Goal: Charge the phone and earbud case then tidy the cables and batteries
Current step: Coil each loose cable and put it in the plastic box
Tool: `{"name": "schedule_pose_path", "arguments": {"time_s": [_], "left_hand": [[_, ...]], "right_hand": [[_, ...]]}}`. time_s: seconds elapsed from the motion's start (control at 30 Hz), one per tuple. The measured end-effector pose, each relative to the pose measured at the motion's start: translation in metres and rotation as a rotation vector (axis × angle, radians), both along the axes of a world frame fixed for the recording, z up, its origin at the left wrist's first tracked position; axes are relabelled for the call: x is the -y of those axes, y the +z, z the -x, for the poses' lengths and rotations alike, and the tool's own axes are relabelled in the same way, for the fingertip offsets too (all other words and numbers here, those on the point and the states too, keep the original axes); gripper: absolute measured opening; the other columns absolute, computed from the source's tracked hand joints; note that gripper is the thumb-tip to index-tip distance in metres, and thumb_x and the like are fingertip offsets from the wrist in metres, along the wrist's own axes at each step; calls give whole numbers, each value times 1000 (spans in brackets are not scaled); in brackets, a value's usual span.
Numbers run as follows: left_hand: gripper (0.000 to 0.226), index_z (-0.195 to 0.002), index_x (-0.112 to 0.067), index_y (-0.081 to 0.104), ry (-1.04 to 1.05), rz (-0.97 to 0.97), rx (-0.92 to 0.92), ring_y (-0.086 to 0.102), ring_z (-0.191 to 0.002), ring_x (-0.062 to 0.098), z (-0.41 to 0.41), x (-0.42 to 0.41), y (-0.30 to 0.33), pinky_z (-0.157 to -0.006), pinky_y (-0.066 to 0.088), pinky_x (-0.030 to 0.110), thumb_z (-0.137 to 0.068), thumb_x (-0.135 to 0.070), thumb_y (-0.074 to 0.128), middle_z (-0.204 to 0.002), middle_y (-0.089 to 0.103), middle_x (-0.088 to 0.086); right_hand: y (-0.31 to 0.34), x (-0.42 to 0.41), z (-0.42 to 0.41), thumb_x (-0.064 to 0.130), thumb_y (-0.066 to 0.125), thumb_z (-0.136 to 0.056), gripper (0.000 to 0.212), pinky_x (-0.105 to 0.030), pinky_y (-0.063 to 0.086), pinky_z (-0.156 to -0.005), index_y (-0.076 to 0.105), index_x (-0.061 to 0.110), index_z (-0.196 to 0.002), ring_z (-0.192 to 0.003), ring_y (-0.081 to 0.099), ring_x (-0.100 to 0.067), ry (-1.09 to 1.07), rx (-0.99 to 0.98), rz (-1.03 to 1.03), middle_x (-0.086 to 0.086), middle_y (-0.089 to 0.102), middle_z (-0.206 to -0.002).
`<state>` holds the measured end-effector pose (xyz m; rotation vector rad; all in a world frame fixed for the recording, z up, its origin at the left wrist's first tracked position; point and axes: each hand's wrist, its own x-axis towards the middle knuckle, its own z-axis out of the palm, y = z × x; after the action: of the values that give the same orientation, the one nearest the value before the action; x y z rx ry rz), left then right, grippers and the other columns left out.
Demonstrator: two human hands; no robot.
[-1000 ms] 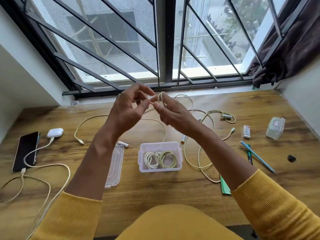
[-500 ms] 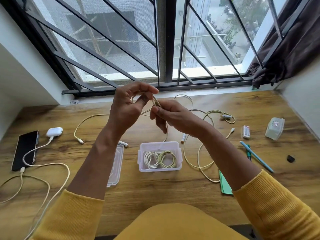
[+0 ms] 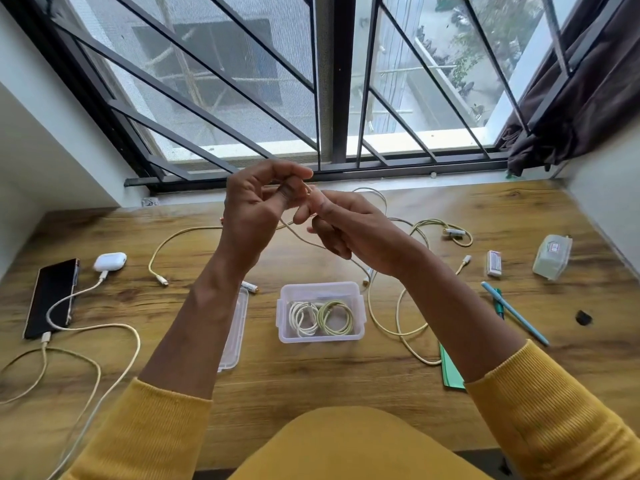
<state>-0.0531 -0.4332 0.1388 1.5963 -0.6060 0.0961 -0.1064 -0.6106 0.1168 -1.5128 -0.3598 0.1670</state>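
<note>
Above the desk's far middle, my left hand (image 3: 256, 209) and my right hand (image 3: 341, 223) both pinch a cream cable (image 3: 173, 239) whose slack trails left to a plug on the wood. A clear plastic box (image 3: 320, 336) below my hands holds two coiled cables. At the far left lie the black phone (image 3: 52, 296) and the white earbud case (image 3: 110, 261), each with a cable plugged in. A battery (image 3: 250, 287) lies by the box lid (image 3: 233, 344); another battery (image 3: 453, 232) sits on a yellowish cable tangle (image 3: 401, 317).
A small battery pack (image 3: 494, 263) and a clear lidded container (image 3: 552, 256) stand at the right. Two pens (image 3: 512, 311), a green card (image 3: 450, 374) and a small black piece (image 3: 583, 317) lie nearby. A barred window closes off the desk's far edge.
My hands have drawn closer together and the cable loop between them has tightened around my right fingers. The items on the desk have not moved.
</note>
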Motion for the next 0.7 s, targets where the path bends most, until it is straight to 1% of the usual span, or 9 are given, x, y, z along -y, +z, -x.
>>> {"name": "schedule_pose_path", "arguments": {"time_s": [0.07,0.17,0.23,0.3,0.4,0.47,0.53,0.6,0.7], "left_hand": [[15,-108,-6,75,1,16,-13,76,-86,18,1,0,0,-80,62,32,-101,1,65,-90,75,9],[17,-108,-9,76,7,56,-30,78,-90,26,3,1,-1,-81,63,36,-100,1,66,-94,77,12],[16,-108,-8,76,8,67,-39,78,-89,27,5,2,-2,-81,63,36,-100,1,66,-94,78,11],[15,-109,-4,76,14,72,-45,78,-87,27,6,3,-2,-79,63,34,-100,2,65,-93,77,12],[14,-107,-3,75,32,103,-75,76,-80,25,5,3,-3,-75,63,34,-100,3,65,-86,74,14],[15,-108,-2,75,45,106,-83,74,-77,21,5,3,-4,-75,63,33,-100,4,64,-82,73,10],[15,-108,-2,75,58,114,-98,73,-76,17,5,4,-4,-74,62,30,-100,5,64,-81,73,4],[15,-108,-3,75,64,131,-112,74,-76,17,6,3,-3,-73,62,30,-100,4,64,-80,74,3],[14,-109,-2,74,59,134,-105,78,-83,27,7,2,0,-74,63,35,-100,4,64,-84,73,11]], "right_hand": [[1,0,-1,23,35,-116,40,-50,34,-82,65,-2,-112,-44,39,-16,-13,-1,12,-2,41,-53],[3,1,-1,16,37,-115,33,-36,37,-53,62,-5,-111,-45,48,-16,-9,2,11,-7,51,-55],[6,2,0,11,36,-114,29,-29,44,-55,61,-5,-111,-56,63,-19,29,-6,-9,-9,64,-65],[7,3,0,5,34,-113,28,-27,53,-66,59,-7,-114,-66,70,-22,88,-11,-44,-12,68,-74],[6,1,1,9,36,-114,28,-31,47,-63,60,-4,-113,-54,59,-19,85,-11,-6,-7,61,-64],[6,-2,2,21,34,-116,36,-44,40,-73,62,0,-107,-48,44,-16,49,-28,20,-1,49,-57],[7,-3,3,36,25,-117,51,-46,38,-79,63,6,-100,-48,36,-14,16,-101,26,2,41,-56],[8,-3,3,40,22,-117,56,-44,38,-76,62,5,-100,-51,36,-15,14,-123,11,0,41,-59],[7,-3,5,34,32,-115,46,-41,38,-62,61,1,-105,-63,42,-19,34,-75,4,-10,44,-70]]}}
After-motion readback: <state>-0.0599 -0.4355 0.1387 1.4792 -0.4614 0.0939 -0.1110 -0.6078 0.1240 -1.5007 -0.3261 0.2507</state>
